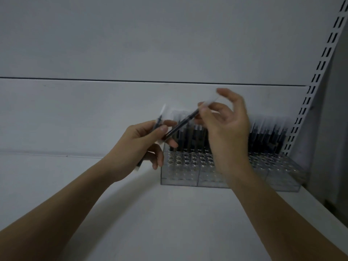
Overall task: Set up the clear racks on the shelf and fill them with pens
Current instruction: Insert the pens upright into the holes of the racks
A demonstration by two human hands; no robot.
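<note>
Right hand (224, 127) pinching a dark pen (180, 125) slantwise, left hand (139, 146) gripping what looks like wrapped pens (160, 119), clear racks (212, 170) on the white shelf (169, 223), back rows filled

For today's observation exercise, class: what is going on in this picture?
A person is stocking clear racks on a white shelf with pens. The left hand holds a small bundle of wrapped pens, while the right hand pinches a single pen, slanted between the two hands above the racks. The back rows already hold upright pens; the front rows of holes are unfilled.
</note>
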